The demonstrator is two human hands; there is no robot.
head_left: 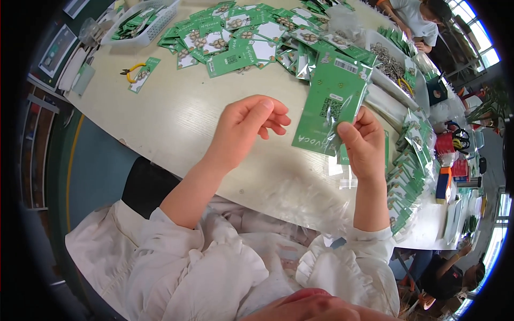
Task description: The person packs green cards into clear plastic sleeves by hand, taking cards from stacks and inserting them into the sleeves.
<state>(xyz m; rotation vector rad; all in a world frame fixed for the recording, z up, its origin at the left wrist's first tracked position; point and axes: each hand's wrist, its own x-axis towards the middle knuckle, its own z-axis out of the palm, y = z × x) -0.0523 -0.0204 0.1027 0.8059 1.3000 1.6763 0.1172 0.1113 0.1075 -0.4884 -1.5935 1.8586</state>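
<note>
My right hand (364, 144) pinches a green printed card in a clear plastic sleeve (326, 101) between thumb and fingers. The card is tilted, and a square code and a barcode label face me. Left of it, apart from the card, my left hand (249, 123) hovers over the table with its fingers loosely curled and nothing seen in them. Beyond both hands spreads a heap of green-and-white cards (230, 59) with small beige pieces on them. Clear plastic bags (300, 200) lie near the table's front edge, below the held card.
Yellow-handled pliers (134, 72) rest on a single card at the left. A white basket (142, 24) of cards stands far left; a white bin (383, 59) of small metal parts is at the right. Sleeved cards (409, 176) line the right side. Other people are at the far and lower right.
</note>
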